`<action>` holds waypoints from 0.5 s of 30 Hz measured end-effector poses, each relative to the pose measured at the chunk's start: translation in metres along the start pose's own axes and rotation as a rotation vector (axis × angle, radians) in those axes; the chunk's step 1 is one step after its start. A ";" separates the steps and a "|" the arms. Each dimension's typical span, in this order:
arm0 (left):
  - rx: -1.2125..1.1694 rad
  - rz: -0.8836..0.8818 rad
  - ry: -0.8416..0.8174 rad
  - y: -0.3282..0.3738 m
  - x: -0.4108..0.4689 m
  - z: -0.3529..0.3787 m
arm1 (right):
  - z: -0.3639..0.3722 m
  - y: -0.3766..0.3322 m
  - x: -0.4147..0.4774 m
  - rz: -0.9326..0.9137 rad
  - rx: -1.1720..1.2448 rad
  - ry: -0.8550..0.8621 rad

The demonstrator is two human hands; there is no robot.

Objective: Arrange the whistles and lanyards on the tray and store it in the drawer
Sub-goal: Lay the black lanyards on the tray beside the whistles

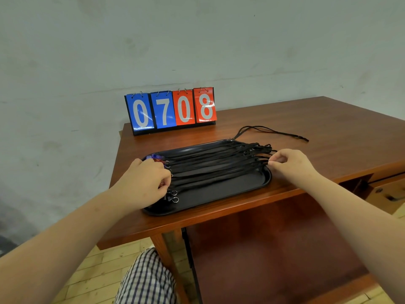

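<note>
A black tray (230, 189) sits near the front edge of a brown desk (306, 119). Many black lanyards (219, 163) lie across it side by side, and their far ends hang over the tray's right rim. The left hand (142, 183) rests on the tray's left end with its fingers curled down, covering most of the whistles (156, 158); only a bit of blue and red peeks out above the knuckles. What the fingers hold, if anything, cannot be seen. A few small metal rings (174, 193) show beside that hand. The right hand (289, 161) pinches the lanyard ends between thumb and fingertips. One more lanyard (271, 131) lies alone on the desk behind the tray. A score board (172, 109) reading 0708 stands at the back. A drawer (388, 191) at the right is cut off by the picture edge.
</note>
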State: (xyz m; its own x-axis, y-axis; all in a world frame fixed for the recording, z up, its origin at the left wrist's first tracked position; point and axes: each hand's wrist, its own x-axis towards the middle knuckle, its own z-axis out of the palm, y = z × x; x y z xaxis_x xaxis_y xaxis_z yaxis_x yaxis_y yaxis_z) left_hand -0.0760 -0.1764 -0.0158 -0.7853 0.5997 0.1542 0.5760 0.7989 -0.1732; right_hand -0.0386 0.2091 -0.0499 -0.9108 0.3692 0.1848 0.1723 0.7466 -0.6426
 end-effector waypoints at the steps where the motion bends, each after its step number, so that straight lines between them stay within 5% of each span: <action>1: -0.001 0.001 0.003 0.000 0.000 -0.001 | 0.000 0.000 0.000 -0.006 0.003 0.004; 15: -0.149 0.052 0.146 0.028 0.049 -0.030 | -0.001 0.007 0.011 -0.055 0.047 0.109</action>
State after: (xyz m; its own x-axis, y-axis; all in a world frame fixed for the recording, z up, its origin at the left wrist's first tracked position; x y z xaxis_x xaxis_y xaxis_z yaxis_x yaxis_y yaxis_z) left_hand -0.0921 -0.1234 0.0166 -0.7187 0.6320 0.2899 0.6506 0.7584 -0.0405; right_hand -0.0472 0.2192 -0.0512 -0.8717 0.3885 0.2987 0.1034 0.7415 -0.6629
